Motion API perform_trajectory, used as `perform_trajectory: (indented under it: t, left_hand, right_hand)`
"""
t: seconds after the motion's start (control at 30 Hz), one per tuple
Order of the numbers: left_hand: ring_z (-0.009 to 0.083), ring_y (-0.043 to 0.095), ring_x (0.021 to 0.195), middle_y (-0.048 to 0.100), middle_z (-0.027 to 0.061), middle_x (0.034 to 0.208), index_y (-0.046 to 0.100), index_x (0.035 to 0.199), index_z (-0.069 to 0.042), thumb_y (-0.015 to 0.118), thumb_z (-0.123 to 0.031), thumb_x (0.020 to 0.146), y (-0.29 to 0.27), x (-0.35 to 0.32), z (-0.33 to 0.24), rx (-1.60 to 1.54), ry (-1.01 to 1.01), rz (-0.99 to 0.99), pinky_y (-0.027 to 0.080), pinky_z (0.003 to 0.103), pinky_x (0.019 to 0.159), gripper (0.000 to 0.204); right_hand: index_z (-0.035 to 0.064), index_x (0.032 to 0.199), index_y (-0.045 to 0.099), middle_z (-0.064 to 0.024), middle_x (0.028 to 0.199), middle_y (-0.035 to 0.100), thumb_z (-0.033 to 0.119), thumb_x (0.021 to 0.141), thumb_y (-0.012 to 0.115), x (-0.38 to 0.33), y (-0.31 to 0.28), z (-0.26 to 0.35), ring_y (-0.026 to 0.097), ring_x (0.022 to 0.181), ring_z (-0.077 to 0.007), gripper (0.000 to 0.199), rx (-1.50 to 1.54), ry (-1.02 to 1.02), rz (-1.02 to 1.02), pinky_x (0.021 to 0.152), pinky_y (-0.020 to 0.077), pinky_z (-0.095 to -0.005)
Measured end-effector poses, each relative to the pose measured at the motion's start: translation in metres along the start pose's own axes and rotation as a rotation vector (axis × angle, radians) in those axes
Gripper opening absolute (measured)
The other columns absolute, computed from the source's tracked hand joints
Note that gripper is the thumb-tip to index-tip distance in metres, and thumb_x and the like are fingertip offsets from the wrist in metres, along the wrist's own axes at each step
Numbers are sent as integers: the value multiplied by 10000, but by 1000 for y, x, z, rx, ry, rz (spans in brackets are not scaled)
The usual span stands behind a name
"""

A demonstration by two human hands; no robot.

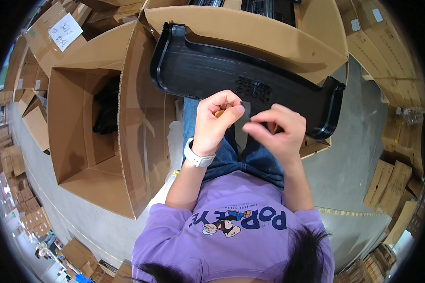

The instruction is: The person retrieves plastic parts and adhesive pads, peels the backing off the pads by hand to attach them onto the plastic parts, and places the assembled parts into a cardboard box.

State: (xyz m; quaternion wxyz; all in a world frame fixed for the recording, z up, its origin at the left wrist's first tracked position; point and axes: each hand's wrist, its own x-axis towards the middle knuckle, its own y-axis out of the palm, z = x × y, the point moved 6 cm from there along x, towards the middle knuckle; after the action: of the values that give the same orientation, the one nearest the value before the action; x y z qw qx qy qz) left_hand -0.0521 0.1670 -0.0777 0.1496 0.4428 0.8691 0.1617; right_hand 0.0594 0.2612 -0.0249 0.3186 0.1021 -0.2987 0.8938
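Observation:
My left hand (218, 120), with a pale watch (199, 154) on its wrist, is raised in front of me with its fingers curled and the thumb pressed against them. A sliver of something yellowish shows inside the curl, too small to name. Close beside it, my right hand (281, 134) is pinched, thumb towards index finger, slightly smeared by motion; anything in it cannot be made out. Just beyond both hands lies a long black plastic panel (203, 66) with raised, curved ends and a moulded pattern near its middle. It leans against a cardboard box, and neither hand grips it.
Ahead stands an open cardboard box (269, 30) with black plastic parts (264, 12) inside. To the left is another open box (141, 132), holding a dark part (109, 106). Stacked cartons (387, 52) line the right side, above grey floor (359, 141).

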Motion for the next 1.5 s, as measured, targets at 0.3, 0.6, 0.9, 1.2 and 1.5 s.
perform_trajectory:
  t: [0.3,0.6,0.9,1.2,1.5]
  left_hand:
    - [-1,339,543,453,-66,606,557,704,-34,628,-23,764,5,2,-1,186,33,210,251,191,488,93]
    - [-7,313,523,423,-75,572,574,726,-35,645,-43,801,5,6,9,306,8,170,244,193,477,103]
    - [26,347,366,437,-44,468,563,724,-44,557,-184,932,-20,7,12,229,-40,-56,207,188,386,250]
    - [25,337,372,428,-42,476,568,751,-43,561,-156,919,-21,5,15,210,-5,-98,208,191,384,203]
    - [18,328,371,428,-46,487,573,757,-45,563,-148,918,-22,6,16,186,11,-110,208,185,374,191]
  right_hand:
    - [3,770,679,24,604,573,98,745,714,-7,6,-27,436,542,-23,105,327,410,129,500,340,-194]
    - [-3,744,641,28,612,551,78,743,671,-7,0,-37,447,578,-30,86,302,440,168,538,361,-201]
    - [-2,720,632,-21,589,527,172,714,647,22,-26,-111,473,596,-88,174,31,494,328,581,375,-250]
    - [1,723,651,-53,616,582,171,705,631,20,-17,-125,508,600,-119,173,-43,507,370,582,400,-268]
    - [-14,720,651,-80,592,578,171,694,622,22,-15,-124,529,574,-141,190,-115,467,346,569,423,-278]
